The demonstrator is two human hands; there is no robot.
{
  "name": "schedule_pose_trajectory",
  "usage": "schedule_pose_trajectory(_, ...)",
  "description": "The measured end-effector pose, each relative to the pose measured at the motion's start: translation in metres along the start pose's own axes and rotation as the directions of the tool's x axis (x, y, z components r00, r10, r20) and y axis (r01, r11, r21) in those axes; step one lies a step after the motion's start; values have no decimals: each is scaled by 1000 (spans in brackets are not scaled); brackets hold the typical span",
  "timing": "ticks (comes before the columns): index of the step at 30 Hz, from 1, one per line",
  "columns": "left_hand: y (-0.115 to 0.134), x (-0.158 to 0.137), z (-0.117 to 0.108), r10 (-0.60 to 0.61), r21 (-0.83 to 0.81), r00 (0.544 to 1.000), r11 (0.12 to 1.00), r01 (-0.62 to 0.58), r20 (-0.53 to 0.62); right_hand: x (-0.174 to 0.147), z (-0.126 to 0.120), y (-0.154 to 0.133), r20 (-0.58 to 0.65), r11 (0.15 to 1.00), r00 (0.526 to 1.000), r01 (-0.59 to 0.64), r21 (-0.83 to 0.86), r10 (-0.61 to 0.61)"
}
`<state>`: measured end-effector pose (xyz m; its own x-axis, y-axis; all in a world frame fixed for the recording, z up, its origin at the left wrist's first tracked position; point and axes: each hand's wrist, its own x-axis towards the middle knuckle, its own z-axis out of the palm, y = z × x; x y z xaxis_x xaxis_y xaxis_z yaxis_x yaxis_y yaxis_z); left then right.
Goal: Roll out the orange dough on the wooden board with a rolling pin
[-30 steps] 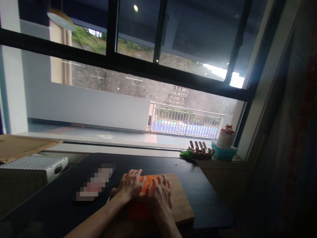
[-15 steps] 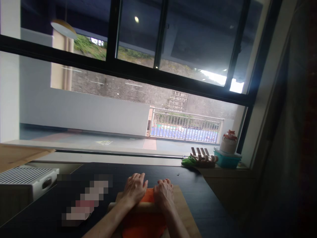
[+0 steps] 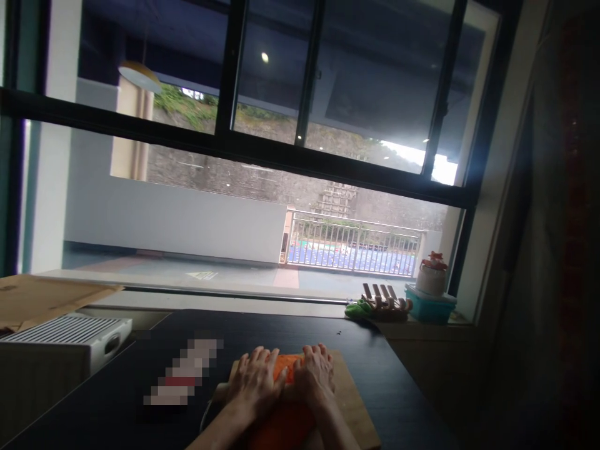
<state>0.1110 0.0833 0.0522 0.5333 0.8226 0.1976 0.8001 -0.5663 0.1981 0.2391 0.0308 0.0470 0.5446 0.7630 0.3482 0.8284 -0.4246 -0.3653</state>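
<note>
A pale rolling pin (image 3: 221,392) lies across an orange sheet (image 3: 284,425), which looks like dough or clay, on a wooden board (image 3: 354,400). My left hand (image 3: 257,378) rests palm down over the left part of the pin, with its fingers stretched forward. My right hand (image 3: 315,375) lies the same way over the right part, and its fingers point away from me. Between the hands, the far end of the orange sheet shows beyond the pin. My hands and forearms hide much of the pin and the sheet's sides.
The board sits on a dark table (image 3: 197,325). Left of it lies a pixelated item (image 3: 180,378). A white slatted unit (image 3: 70,331) and brown cardboard (image 3: 51,300) are farther left. By the window stand a teal box (image 3: 429,304), a bottle (image 3: 431,275), a rack (image 3: 387,300) and a green cloth (image 3: 359,309).
The camera view has shifted, so the scene sits a little lower and the left window frame shows. The pin was under my wrists; now it is under my palms. Both hands stay flat.
</note>
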Motion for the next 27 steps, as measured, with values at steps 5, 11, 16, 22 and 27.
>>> schedule_pose_trajectory(5,-2,35,-1,-11,-46,999,999,12,36,25,4,-1,-58,999,997,50,-11,-51)
schedule_pose_trajectory(11,-6,65,-1,13,-47,1000,999,-13,14,53,19,-1,-54,998,997,56,-32,-58)
schedule_pose_trajectory(16,-6,64,1,-20,-52,988,998,28,150,48,19,-1,-37,999,999,35,-33,-36)
schedule_pose_trajectory(22,-3,27,-4,30,7,995,1000,-30,97,12,3,-2,-29,1000,999,25,-4,-25)
schedule_pose_trajectory(27,-3,-11,-9,105,38,994,994,-105,18,-21,-4,-3,-32,1000,999,17,15,-16)
